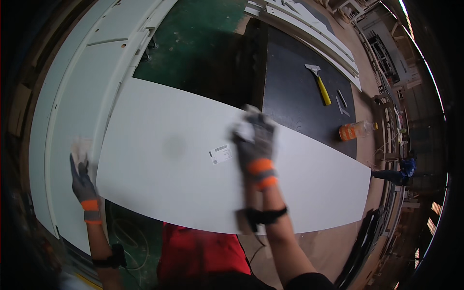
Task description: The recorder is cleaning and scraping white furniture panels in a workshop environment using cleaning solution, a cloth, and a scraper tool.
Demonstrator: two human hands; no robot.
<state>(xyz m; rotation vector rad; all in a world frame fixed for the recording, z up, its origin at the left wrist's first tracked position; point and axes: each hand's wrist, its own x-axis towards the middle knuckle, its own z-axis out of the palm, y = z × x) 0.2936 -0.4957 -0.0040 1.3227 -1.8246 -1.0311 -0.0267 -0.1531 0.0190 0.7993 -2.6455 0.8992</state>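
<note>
A large white panel lies across in front of me, with a printed label stuck near its middle. Over the panel, just right of the label, my right hand in a grey glove with an orange cuff is closed around a white wad, perhaps a cloth; motion blurs both. To the left, my left hand, gloved the same way, is at a pale green-white board beside the panel's left edge. At its fingertips is a pale, blurred cloth-like piece, which the fingers seem to hold.
On a dark tabletop beyond the panel lie a yellow-handled scraper and small blades. A clear bottle with orange label stands at its right edge. White boards are stacked behind. A person is far right.
</note>
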